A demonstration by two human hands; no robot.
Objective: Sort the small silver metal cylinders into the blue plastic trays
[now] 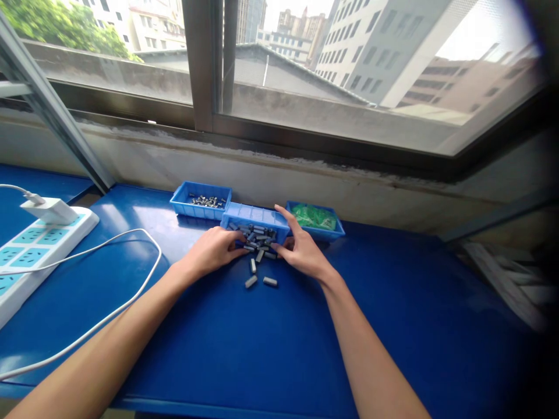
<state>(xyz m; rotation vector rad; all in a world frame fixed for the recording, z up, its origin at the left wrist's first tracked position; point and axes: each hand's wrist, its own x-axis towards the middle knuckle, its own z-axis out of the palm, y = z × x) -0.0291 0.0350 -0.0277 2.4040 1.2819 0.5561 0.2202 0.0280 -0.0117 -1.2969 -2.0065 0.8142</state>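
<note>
In the middle of the head view a blue plastic bin (257, 214) lies tipped on its side, its opening facing me. Short grey metal spacers (261, 237) fill the opening and spill onto the blue table (244, 349); several lie loose in front. My left hand (215, 249) is closed around the bin's left edge, with fingertips and thumb next to the spacers. At the right edge, my right hand (304, 249) grips the bin, thumb low by the opening and index finger stretched along its upper side. Some fingertips of both hands are hidden.
A blue bin of small screws (205, 201) stands behind left. Another blue bin (327, 234), holding green bags (313, 216), stands right. A white power strip (48, 250) with a charger (50, 210) and a white cable (126, 302) occupy the left. The window wall (144, 163) bounds the back.
</note>
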